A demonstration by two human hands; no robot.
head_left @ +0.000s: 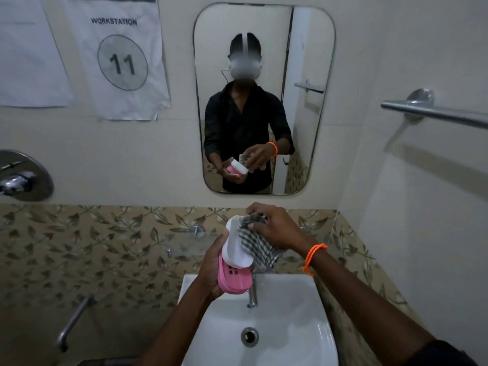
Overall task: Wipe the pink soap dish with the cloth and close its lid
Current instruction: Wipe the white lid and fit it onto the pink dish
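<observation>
From the head camera I look down over a white sink (290,313), and both of my bare hands are raised above its back edge, in front of the leaf-patterned tile band. My left hand (211,268) grasps the pink soap dish (233,282) from the left side, fingers wrapped round its base so the dish stands tilted, its slotted pink tray facing me. The white lid (235,247) is swung open and rises above the pink part, its far end near the fingers of my other hand. My right hand (274,228) clutches the checked cloth (254,245), bunching it at the top between curled fingers and thumb; the cloth lies against the right side of the lid and hangs down beside it. An orange bracelet (314,256) circles that wrist. Just below the dish the chrome tap (253,291) points down into the basin, with the drain (249,337) further toward me. On the wall ahead the mirror (264,27) reflects the same hold on dish and cloth (the lid shows as a white oval there). A sheet marked WORKSTATION 11 (118,56) hangs left of the mirror, and a metal towel bar (435,112) juts from the right wall.
</observation>
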